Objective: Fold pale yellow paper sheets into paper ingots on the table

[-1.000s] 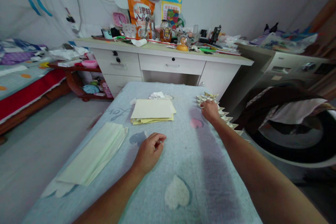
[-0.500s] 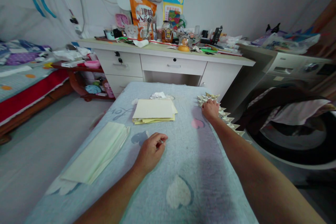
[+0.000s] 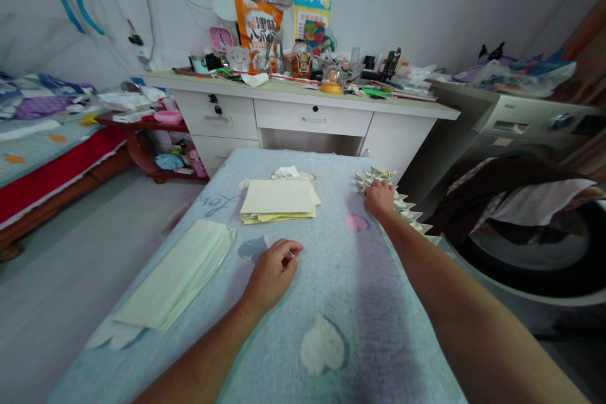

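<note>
My right hand [image 3: 379,197] reaches to the table's far right side, its fingers closed down on a row of folded paper pieces [image 3: 408,212]. These are pale and pointed, standing close together along the edge. A patterned folded piece [image 3: 382,173] sits at the far end of the row. The fingertips are partly hidden, so the exact grip is hard to see. My left hand [image 3: 275,271] rests on the blue cloth near the middle, fingers loosely curled in with nothing visible in them. Beyond it lies a stack of cream and yellow paper sheets [image 3: 278,197].
Pale green folded sheets [image 3: 175,274] lie at the left of the cloth-covered table [image 3: 331,278]. Crumpled white paper [image 3: 285,172] is behind the stack. A cluttered white desk [image 3: 312,115] stands ahead, a washing machine [image 3: 534,202] at the right, a bed [image 3: 61,164] at the left.
The view has shifted very slightly. Both hands, the folded pieces and the paper stacks stay in place.
</note>
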{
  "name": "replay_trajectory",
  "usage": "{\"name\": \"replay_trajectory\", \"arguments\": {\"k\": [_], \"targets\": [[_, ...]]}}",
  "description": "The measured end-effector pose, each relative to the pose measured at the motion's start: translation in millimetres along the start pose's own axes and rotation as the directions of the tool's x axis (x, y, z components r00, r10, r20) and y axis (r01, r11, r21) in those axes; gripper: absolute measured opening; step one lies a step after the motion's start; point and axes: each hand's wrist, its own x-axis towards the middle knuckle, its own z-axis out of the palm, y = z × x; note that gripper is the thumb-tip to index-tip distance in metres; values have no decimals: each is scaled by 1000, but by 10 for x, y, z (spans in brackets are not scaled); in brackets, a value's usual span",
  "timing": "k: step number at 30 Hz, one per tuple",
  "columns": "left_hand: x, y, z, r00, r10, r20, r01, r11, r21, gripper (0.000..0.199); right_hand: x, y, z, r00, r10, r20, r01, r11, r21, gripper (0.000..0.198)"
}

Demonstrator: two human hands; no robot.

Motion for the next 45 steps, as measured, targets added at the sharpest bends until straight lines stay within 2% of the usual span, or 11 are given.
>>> {"name": "replay_trajectory", "arguments": {"k": [10, 16, 19, 22, 25, 30, 34, 38, 41, 45], "targets": [[1, -28, 9, 1000, 4, -1, -4, 1000, -12, 19, -12, 7, -57, 1000, 10, 11, -10, 1000, -4, 33], [0, -19, 1, 1000, 6, -6, -6, 1000, -26, 18, -154, -143, -253, 998, 37, -52, -35, 998, 51, 32], [4, -20, -5, 1000, 21, -20, -21, 999, -26, 19, -364, -360, -357, 993, -28, -119, 44, 989, 138, 26], [23, -54, -20, 997, 41, -72, -43, 999, -28, 20, -593, -621, -396, 984, -132, -121, 161, 946, 280, 21], [61, -115, -55, 987, 44, -156, -45, 999, -5, 21, -744, -842, -386, 974, -202, -104, 227, 883, 410, 16], [133, -208, -140, 951, -10, -309, 18, 1000, 24, 21, -791, -1051, -389, 953, -266, -146, 302, 792, 530, 13], [186, -269, -184, 905, -63, -420, 57, 998, -27, 26, -783, -1162, -406, 945, -266, -189, 326, 752, 573, 16], [235, -350, -202, 884, -141, -445, 101, 988, -114, 34, -796, -1288, -384, 945, -226, -237, 325, 739, 590, 27], [261, -396, -206, 865, -212, -454, 155, 975, -160, 35, -788, -1377, -373, 942, -229, -244, 331, 748, 575, 25], [296, -432, -211, 795, -293, -532, 212, 954, -210, 36, -747, -1483, -385, 935, -250, -251, 350, 762, 545, 22]]}}
